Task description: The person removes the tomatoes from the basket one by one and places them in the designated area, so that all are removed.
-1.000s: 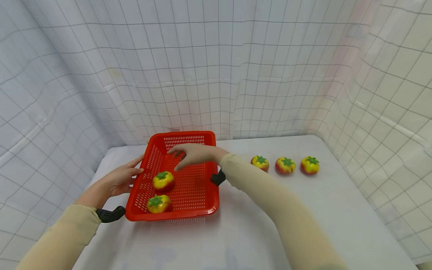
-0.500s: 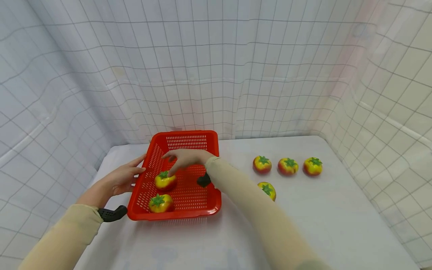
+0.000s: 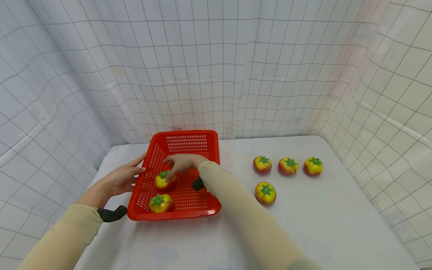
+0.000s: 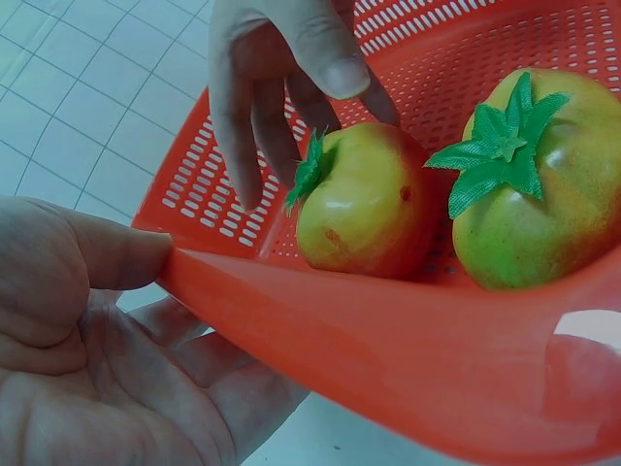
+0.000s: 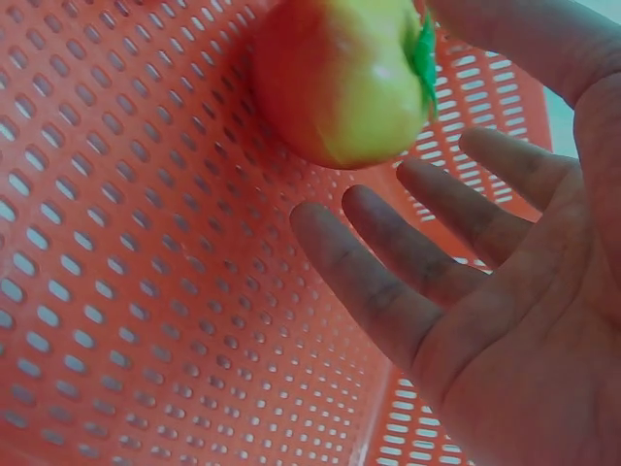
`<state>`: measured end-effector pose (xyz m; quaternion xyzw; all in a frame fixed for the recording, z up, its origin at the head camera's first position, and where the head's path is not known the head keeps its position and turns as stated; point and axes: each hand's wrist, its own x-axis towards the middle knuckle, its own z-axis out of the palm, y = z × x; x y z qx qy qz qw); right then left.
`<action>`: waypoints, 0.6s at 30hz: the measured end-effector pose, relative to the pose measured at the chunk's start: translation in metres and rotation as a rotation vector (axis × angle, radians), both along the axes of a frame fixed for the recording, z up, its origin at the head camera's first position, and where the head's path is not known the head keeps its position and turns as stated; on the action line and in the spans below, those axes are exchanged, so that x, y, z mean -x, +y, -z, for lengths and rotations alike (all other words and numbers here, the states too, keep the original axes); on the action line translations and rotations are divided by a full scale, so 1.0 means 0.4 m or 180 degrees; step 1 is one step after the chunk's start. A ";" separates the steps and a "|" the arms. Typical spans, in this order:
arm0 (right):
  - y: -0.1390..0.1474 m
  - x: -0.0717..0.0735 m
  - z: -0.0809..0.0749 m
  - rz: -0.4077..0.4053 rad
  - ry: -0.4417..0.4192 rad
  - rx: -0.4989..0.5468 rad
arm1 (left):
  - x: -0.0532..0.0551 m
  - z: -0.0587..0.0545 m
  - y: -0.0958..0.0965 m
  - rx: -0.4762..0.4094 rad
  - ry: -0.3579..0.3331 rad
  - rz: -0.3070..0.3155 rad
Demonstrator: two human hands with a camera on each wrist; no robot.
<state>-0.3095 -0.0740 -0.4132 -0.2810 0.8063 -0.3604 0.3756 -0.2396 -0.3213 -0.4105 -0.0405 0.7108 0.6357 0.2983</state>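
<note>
A red plastic mesh basket [image 3: 175,215] holds two yellow-and-red artificial tomatoes with green star-shaped leaf tops. My left hand [image 3: 123,178] grips the basket's left side, its thumb on the rim and the fingers behind the outer wall in the left wrist view. Inside the basket my right hand [image 3: 182,164] reaches over the farther tomato [image 3: 161,183]. The right fingers [image 5: 369,282] are spread with a gap below that tomato in the right wrist view, and the thumb extends above it. The nearer tomato [image 3: 164,206] lies by the basket's front left corner.
On the white table [image 3: 324,217] right of the basket, three tomatoes stand in a back row: a left one [image 3: 262,165], a middle one [image 3: 288,167] and a right one [image 3: 313,167]. Another tomato [image 3: 265,193] sits in front. A gridded white curtain [image 3: 216,75] surrounds the table.
My right hand has moved left and lower inside the basket, over the farther tomato. The front tomato on the table has come out from behind the right sleeve. The left hand keeps its place.
</note>
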 end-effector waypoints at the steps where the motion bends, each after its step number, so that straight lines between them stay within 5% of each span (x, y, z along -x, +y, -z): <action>1: -0.001 -0.001 0.002 0.0011 -0.0003 -0.0004 | 0.000 0.000 0.001 0.0003 -0.0005 -0.0014; 18: -0.017 -0.005 0.046 0.0110 -0.0008 -0.0040 | -0.002 0.002 0.003 -0.0022 0.0021 -0.0025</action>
